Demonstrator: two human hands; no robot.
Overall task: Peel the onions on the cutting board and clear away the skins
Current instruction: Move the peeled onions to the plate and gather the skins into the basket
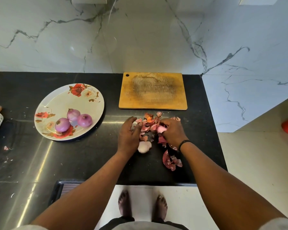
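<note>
Watching both hands at the worktop's front edge: right hand (172,131) curled round onion skins (150,128), covering part; left hand (129,135) lay flat, fingers spread. Peeled onions (73,119) sat on plate (56,100); cutting board (153,91) bare.

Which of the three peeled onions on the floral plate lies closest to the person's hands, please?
The rightmost onion on the plate: it sits nearest the plate's right rim, on the side toward the left hand; the other two lie farther left.
</note>
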